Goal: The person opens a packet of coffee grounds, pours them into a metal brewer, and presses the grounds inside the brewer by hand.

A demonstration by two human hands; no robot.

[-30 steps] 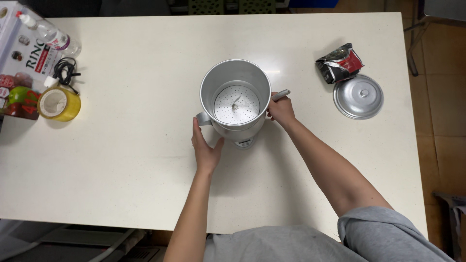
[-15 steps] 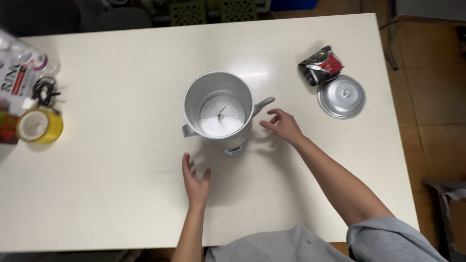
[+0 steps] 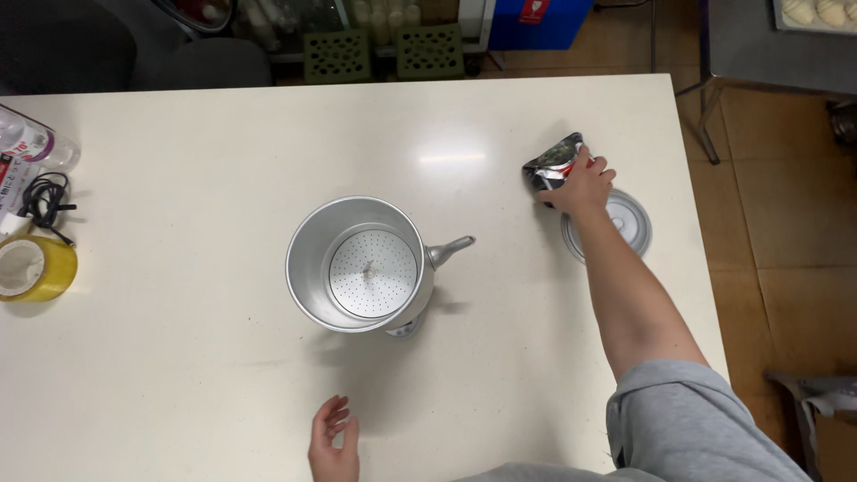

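An open aluminium pot (image 3: 361, 265) with a perforated basket inside and a side spout stands in the middle of the white table (image 3: 223, 152). My right hand (image 3: 580, 185) reaches to the far right and closes on a crumpled silver, red and black foil bag (image 3: 552, 165). Just beyond my wrist lies the pot's round metal lid (image 3: 625, 223), partly hidden by my arm. My left hand (image 3: 334, 439) hovers low near the table's front edge, fingers apart and holding nothing.
At the left edge sit a roll of yellow tape (image 3: 34, 268), a coiled black cable (image 3: 45, 201) and a plastic bottle (image 3: 31, 143). Green crates (image 3: 384, 54) and a blue box (image 3: 536, 20) stand on the floor beyond the table.
Both hands have left the pot. My right hand moved right onto the foil bag, and my left hand drew back toward the front edge. The view has shifted.
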